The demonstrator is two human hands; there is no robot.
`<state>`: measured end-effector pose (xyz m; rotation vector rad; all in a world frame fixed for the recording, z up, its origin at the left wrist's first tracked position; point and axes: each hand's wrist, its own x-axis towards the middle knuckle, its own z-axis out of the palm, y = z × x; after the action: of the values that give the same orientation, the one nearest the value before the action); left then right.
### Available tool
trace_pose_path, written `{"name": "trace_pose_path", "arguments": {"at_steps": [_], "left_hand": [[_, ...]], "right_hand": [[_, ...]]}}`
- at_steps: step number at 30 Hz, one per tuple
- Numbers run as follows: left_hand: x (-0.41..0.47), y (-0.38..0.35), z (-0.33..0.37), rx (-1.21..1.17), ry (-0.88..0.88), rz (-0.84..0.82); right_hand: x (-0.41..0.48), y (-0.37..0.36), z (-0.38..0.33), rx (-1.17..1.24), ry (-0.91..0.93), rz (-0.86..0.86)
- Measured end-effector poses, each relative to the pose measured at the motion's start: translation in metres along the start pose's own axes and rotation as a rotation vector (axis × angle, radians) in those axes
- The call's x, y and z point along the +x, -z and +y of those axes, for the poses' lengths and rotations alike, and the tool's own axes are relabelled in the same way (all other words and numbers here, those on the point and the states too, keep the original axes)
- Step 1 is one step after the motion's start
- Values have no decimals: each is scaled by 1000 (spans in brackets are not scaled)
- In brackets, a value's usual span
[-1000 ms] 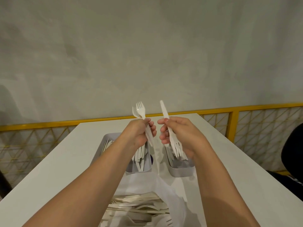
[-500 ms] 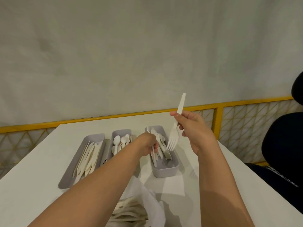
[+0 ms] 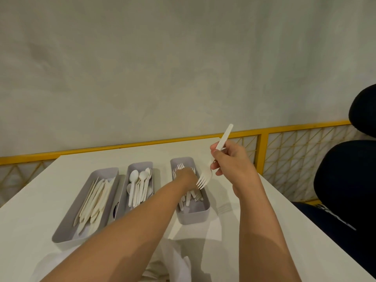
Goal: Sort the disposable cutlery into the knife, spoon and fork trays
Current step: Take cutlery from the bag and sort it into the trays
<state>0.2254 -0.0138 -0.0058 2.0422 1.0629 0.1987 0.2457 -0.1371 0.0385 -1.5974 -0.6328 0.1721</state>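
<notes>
Three grey trays stand in a row on the white table. The knife tray is on the left, the spoon tray in the middle, the fork tray on the right. My left hand reaches down into the fork tray and grips a small bunch of white forks; their tines stick out beyond the knuckles. Above the tray's right edge, my right hand pinches a single white fork by the handle, tines pointing down.
A white plastic bag with loose cutlery lies at the table's near edge under my left arm. A yellow mesh railing runs behind the table. A person in dark clothes sits close to the table's right side.
The view dropped from the raised hands to the trays. My left hand went down into the fork tray with its forks. My right hand turned its fork tines-down over the tray's right edge.
</notes>
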Motion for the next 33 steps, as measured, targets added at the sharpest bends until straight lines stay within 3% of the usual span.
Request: {"name": "trace_pose_path", "arguments": {"at_steps": [3,8,11,19,25,30,33], "left_hand": [[3,9,-4,219,-113,4],[-5,35,-21,205,-107,57],[-5,40,-33,294,-119,-11],[6,38,-43,187,-85,-84],[9,38,-46,158,-39,-90],[11,37,-45,148,-41,-76],[7,38,-46,121,-28,-105]], "right_hand": [[0,2,2,15,-26,-12],[4,0,8,84,-43,26],[12,-10,17,34,-17,-11],[41,-53,63,-444,251,-213],[51,-70,88,-757,268,-472],[51,-73,93,-1095,385,-581],[43,-72,81,-1122,358,-587]]}}
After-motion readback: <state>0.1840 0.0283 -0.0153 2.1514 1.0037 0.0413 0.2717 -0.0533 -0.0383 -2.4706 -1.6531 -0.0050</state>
